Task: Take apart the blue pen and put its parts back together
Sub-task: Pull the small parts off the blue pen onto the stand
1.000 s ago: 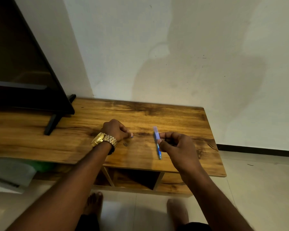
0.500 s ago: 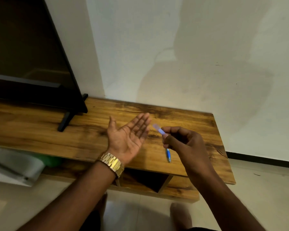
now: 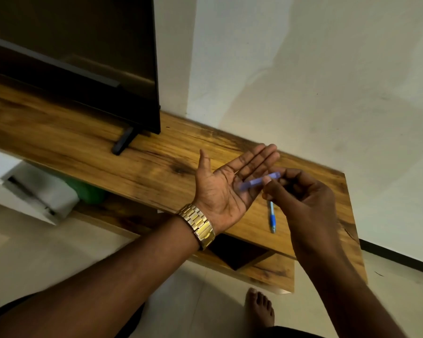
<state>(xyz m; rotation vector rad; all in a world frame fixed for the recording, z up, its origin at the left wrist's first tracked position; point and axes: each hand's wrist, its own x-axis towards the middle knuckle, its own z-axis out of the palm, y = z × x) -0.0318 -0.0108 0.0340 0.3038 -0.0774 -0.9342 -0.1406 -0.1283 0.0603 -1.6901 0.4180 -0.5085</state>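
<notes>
You face a plain off-white plastered wall [image 3: 303, 69] marked with faint, darker patches. Before you stands a low wooden TV bench with a strongly grained orange-brown top [image 3: 71, 152] and open compartments [image 3: 237, 254] underneath. A black flat-screen television [image 3: 83, 57] stands on its left part on a slim black foot [image 3: 122, 143]. The floor is pale glossy tile [image 3: 47, 252], with a dark skirting strip [image 3: 401, 254] at the right.

You have a single wide-angle view, worn on the head, looking forward and steeply down and tilted so the wooden table [image 3: 137, 164] runs diagonally. Both forearms enter from the bottom edge, close to the lens; wall above, floor and a bare foot [image 3: 259, 311] below.
</notes>
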